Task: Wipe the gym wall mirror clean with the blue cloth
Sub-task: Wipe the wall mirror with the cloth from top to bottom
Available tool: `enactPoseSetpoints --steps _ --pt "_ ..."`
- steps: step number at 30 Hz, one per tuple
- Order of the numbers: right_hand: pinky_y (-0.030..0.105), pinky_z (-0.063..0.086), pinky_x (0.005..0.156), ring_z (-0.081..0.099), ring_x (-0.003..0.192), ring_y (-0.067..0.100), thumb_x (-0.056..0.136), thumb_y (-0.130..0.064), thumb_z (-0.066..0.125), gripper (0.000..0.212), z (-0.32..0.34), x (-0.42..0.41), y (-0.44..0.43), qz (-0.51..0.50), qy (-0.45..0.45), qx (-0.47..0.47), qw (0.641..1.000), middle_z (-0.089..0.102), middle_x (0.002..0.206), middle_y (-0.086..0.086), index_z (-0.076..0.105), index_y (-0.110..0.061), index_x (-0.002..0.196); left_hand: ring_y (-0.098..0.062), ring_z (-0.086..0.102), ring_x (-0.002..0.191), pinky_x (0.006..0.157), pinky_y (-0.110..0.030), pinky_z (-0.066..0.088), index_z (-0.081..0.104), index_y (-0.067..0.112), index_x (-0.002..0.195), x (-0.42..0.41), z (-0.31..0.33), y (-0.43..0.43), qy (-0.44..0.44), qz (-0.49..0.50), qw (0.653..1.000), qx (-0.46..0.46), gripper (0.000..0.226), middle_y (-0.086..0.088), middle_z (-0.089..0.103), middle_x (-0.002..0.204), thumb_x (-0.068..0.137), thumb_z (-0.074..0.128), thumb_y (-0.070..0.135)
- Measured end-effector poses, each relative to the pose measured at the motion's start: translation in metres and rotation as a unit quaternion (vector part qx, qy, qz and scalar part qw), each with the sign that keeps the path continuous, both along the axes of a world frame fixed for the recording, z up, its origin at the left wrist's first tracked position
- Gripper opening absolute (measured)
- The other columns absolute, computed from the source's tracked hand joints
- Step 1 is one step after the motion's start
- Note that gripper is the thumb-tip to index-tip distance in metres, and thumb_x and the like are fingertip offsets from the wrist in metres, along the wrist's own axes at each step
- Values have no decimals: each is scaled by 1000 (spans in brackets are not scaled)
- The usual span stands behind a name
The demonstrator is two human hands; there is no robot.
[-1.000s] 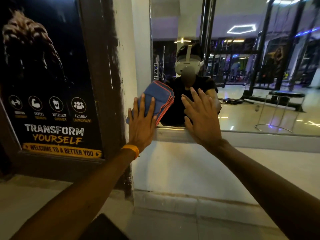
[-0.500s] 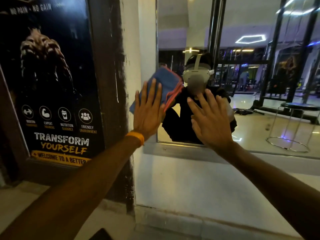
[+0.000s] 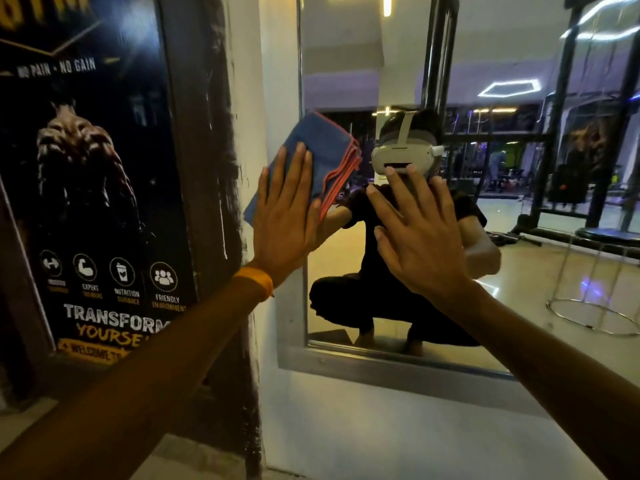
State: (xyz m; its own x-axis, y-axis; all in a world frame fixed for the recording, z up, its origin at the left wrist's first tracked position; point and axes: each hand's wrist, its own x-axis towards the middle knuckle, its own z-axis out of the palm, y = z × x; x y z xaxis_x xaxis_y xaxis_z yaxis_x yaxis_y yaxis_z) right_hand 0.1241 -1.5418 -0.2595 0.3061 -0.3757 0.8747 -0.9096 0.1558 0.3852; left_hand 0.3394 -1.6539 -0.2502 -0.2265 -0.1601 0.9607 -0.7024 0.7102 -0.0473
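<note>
The wall mirror (image 3: pixel 519 209) fills the right half of the view, set in a grey metal frame (image 3: pixel 381 367). A folded blue cloth (image 3: pixel 323 150) with orange-red edging lies flat against the mirror's left edge. My left hand (image 3: pixel 287 216), with an orange wristband, presses the cloth to the glass with straight fingers. My right hand (image 3: pixel 415 233) is spread flat on the mirror to the right of the cloth, fingers apart, holding nothing. The glass reflects a crouching person wearing a headset.
A dark gym poster (image 3: pixel 90 202) in a brown frame hangs to the left of a white wall strip (image 3: pixel 256 98). A pale wall (image 3: pixel 381 427) runs below the mirror. Gym racks and a round stool show only as reflections.
My left hand and the cloth have slid upward along the mirror's left edge. My right hand has risen a little too. The view has tilted so more of the mirror's lower part shows.
</note>
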Motion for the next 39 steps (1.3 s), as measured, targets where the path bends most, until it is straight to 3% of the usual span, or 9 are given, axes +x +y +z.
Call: enactPoseSetpoints --steps 6,12,14,17,20,27,30,34,39 --pt "59 15 125 16 157 37 105 -43 41 61 42 0 1 6 -2 -6 1000 21 170 14 31 -23 161 -24 -3 160 130 -43 -5 8 13 164 8 -39 14 -39 11 998 39 65 -7 9 171 111 15 51" --pt "57 25 121 32 152 38 100 -41 54 57 34 0 3 40 9 -51 998 38 162 15 48 -20 153 -37 10 159 129 -40 -4 21 2 162 2 167 -3 28 -22 999 -18 64 -19 17 170 109 34 35" --pt "57 25 120 35 150 38 99 -41 55 57 36 4 3 38 5 -49 998 41 160 16 50 -20 152 -37 11 159 130 -44 0 21 2 162 -1 191 -3 47 -26 998 -19 63 -19 18 171 111 30 37" --pt "59 31 117 40 146 41 98 -38 57 56 44 4 10 30 16 -26 999 46 157 17 53 -19 150 -37 10 159 130 -49 4 23 2 161 1 139 11 15 -33 999 11 81 -13 11 170 108 8 61" --pt "57 31 114 41 141 42 97 -38 56 57 73 6 14 8 52 -1 999 50 152 19 52 -19 150 -32 7 160 130 -48 3 20 6 162 10 84 14 -37 -26 998 34 75 -12 15 171 110 10 59" --pt "56 28 114 30 144 38 98 -45 60 58 171 17 3 -51 39 -7 998 41 158 16 50 -23 151 -38 8 159 129 -47 0 14 4 163 5 216 8 -4 -9 1000 20 72 -17 14 172 109 15 52" --pt "57 24 119 26 149 38 101 -48 52 59 168 17 1 -42 24 -2 999 37 162 16 45 -25 154 -39 13 158 129 -53 8 20 3 162 -5 173 19 17 -1 999 33 86 -15 15 171 105 1 65" --pt "57 32 117 34 147 39 101 -46 49 57 181 13 8 -42 44 33 998 39 160 15 44 -24 154 -35 9 159 129 -56 9 19 5 162 9 117 24 -40 -18 998 54 91 -12 13 171 103 2 71" --pt "59 24 121 25 152 40 100 -55 26 65 250 13 6 -73 -4 12 997 30 165 15 37 -25 156 -33 5 160 129 -44 -3 14 6 164 7 271 2 -14 -1 1000 6 80 -14 11 173 105 6 59"
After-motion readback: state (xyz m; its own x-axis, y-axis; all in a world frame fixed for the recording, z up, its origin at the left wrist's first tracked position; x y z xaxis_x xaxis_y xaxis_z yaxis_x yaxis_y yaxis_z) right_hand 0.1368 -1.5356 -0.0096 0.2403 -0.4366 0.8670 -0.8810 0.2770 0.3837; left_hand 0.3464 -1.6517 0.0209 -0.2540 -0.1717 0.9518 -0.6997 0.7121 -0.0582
